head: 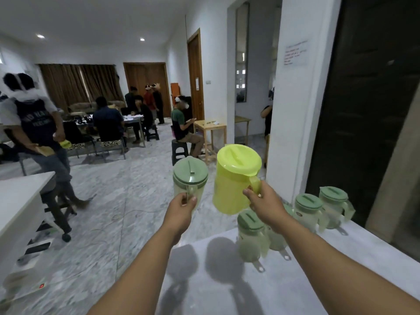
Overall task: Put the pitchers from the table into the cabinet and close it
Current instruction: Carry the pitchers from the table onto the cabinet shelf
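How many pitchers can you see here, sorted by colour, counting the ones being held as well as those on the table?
Bright yellow-green plastic pitcher, held in the right hand: 1
Clear pitcher with a sage-green lid, held in the left hand: 1
Clear pitchers with sage-green lids on the white table: 4, at
Total: 6

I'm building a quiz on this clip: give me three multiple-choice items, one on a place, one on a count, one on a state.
1. Where is the yellow pitcher?
A. in the right hand
B. on the table
C. on the floor

2. How many green-lidded pitchers stand on the table?
A. one
B. four
C. seven

3. The lid of the pitcher in the left hand is:
A. missing
B. on
C. dangling

Answers: 1 A, fingers grip its handle; 2 B, four lids show, one partly behind the arm; 3 B, green lid sits on top.
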